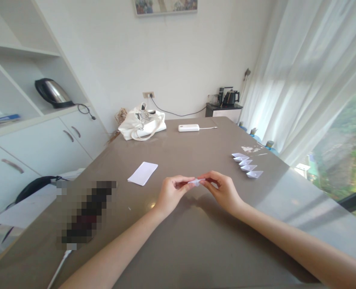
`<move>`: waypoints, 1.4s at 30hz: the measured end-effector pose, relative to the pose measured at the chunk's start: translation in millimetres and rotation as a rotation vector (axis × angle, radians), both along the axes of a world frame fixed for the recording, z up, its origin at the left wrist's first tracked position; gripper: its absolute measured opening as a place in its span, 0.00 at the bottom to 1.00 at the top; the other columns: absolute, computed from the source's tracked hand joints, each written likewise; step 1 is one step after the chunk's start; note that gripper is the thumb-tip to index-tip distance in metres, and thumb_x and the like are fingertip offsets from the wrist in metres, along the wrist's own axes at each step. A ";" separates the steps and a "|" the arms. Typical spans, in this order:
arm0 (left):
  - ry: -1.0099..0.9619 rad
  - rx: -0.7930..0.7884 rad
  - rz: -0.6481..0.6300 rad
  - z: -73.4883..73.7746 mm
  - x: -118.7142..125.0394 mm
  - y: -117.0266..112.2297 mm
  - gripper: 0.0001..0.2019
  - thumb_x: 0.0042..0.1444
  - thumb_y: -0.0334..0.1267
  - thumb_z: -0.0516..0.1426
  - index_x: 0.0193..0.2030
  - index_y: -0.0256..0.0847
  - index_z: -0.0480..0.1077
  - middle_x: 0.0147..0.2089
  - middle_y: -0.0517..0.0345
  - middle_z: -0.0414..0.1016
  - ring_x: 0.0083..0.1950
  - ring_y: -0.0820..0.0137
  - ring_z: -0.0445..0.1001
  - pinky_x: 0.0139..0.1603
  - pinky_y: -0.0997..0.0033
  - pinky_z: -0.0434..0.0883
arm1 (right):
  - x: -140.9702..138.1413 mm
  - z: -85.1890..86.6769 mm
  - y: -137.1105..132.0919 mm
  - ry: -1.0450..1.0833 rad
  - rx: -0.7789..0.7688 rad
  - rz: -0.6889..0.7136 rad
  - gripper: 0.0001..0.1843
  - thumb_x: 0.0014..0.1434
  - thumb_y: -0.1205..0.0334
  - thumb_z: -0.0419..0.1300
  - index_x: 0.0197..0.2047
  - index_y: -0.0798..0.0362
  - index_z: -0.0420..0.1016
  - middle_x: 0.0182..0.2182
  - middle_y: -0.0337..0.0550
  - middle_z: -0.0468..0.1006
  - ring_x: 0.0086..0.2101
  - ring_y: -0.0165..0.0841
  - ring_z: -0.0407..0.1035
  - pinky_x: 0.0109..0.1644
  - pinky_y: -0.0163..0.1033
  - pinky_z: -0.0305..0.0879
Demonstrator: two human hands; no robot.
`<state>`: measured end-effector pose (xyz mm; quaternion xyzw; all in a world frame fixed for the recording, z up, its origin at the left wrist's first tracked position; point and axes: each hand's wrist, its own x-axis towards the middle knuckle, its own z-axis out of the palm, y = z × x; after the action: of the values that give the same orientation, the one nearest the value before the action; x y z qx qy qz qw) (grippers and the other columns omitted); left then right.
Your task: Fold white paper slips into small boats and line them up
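A small folded white paper [197,182] is pinched from both sides above the table, with its ends partly covered by fingertips. My left hand [172,192] grips its left end between thumb and fingers. On the opposite end, my right hand [222,189] holds it the same way. Over to the right, several folded paper boats [247,165] stand in a slanting row. A stack of blank white paper sheets [143,173] lies flat to the left of my left hand.
Paper scraps [250,149] lie near the table's right edge. A white bag [143,122] and a white power bank [188,127] with a short cable sit at the far end. A pixelated dark object [89,212] with a white cable lies at left on the brown table [178,249].
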<state>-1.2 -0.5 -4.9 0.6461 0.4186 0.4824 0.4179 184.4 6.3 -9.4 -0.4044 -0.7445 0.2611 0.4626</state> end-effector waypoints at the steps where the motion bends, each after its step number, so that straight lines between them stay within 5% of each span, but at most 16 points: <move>1: 0.005 0.009 0.013 0.8 0.0 -0.1 0.10 0.51 0.39 0.62 0.38 0.37 0.78 0.39 0.50 0.81 0.41 0.65 0.78 0.42 0.71 0.73 | -0.5 0.5 -0.4 -0.006 0.004 -0.002 0.07 0.59 0.60 0.59 0.36 0.53 0.76 0.31 0.42 0.78 0.32 0.33 0.72 0.37 0.35 0.66; 9: 0.135 0.137 0.105 8.2 2.7 -6.9 0.08 0.54 0.38 0.60 0.35 0.38 0.79 0.32 0.52 0.80 0.33 0.68 0.76 0.34 0.74 0.71 | -1.7 2.3 -1.8 -0.019 0.004 -0.025 0.08 0.59 0.59 0.58 0.35 0.53 0.76 0.30 0.42 0.79 0.31 0.33 0.73 0.36 0.35 0.66; 21: 0.067 0.087 0.100 7.4 4.9 -7.3 0.07 0.52 0.39 0.61 0.32 0.38 0.78 0.35 0.51 0.80 0.37 0.66 0.78 0.39 0.71 0.73 | -3.1 4.3 -2.5 -0.045 0.024 -0.030 0.09 0.60 0.58 0.56 0.35 0.53 0.75 0.30 0.44 0.78 0.31 0.34 0.72 0.36 0.36 0.66; 30: 0.318 0.261 0.080 12.3 5.2 -8.6 0.08 0.54 0.39 0.60 0.36 0.38 0.77 0.33 0.53 0.76 0.31 0.71 0.71 0.34 0.74 0.67 | -5.0 3.7 -6.1 -0.071 0.019 0.030 0.09 0.60 0.59 0.57 0.35 0.53 0.76 0.31 0.44 0.78 0.32 0.34 0.72 0.37 0.37 0.67; 42: 0.231 0.161 0.074 10.6 2.8 -8.1 0.10 0.55 0.41 0.59 0.30 0.38 0.77 0.30 0.54 0.78 0.32 0.70 0.73 0.33 0.75 0.67 | -3.3 1.8 -1.8 0.072 -0.225 0.088 0.14 0.58 0.53 0.58 0.37 0.55 0.77 0.30 0.44 0.79 0.31 0.34 0.72 0.36 0.36 0.67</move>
<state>1.6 -8.6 5.6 0.7128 0.4476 0.4519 0.2956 181.1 4.4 -7.6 -0.4109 -0.7106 0.3772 0.4288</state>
